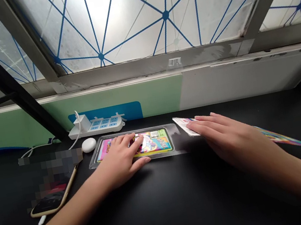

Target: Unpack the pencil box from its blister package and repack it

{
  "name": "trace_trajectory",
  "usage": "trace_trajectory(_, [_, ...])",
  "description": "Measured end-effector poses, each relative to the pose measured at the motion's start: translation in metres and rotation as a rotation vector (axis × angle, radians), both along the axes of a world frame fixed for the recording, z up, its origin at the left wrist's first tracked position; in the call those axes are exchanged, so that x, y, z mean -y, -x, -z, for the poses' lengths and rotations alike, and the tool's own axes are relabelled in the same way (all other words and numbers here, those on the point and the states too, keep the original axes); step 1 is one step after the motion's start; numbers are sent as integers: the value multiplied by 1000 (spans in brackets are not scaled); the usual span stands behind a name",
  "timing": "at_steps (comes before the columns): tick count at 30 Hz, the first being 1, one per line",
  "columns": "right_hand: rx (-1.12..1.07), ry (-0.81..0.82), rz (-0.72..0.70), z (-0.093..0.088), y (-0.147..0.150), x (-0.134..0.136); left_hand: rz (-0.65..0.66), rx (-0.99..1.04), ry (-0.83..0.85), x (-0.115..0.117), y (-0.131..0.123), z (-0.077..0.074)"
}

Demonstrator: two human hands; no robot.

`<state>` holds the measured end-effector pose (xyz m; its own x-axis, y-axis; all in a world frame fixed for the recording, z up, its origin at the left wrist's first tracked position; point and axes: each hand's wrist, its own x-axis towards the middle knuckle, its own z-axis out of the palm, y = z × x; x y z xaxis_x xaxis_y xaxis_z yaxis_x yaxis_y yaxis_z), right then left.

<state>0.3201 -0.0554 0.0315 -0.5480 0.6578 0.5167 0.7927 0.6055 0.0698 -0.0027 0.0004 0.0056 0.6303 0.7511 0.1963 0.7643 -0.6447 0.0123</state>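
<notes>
On the desk [162, 211], the clear tray [176, 139] lies far-centre, long axis left-right, left hand [120, 158] spread over it. Right hand [229, 139], fingers together, covers a white card [184, 126] pointing far-left; grip unclear.

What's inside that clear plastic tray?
A flat, colourful printed item lies in the clear tray. The left hand covers part of it; whatever is beneath can't be seen.

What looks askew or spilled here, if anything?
No spill visible. The colourful sheet at right sits slanted, partly hidden behind the right arm, out of line with the clear tray under the left hand. A pixelated patch also obscures part of the phone, likely image masking.
</notes>
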Motion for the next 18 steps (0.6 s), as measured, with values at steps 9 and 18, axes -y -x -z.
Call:
trace_trajectory(9, [-18, 1, -383, 16, 73, 68, 206, 254, 139, 14, -11, -6])
trace_trajectory(18, [109, -73, -395, 31, 71, 76, 15, 117, 166, -5, 6, -4])
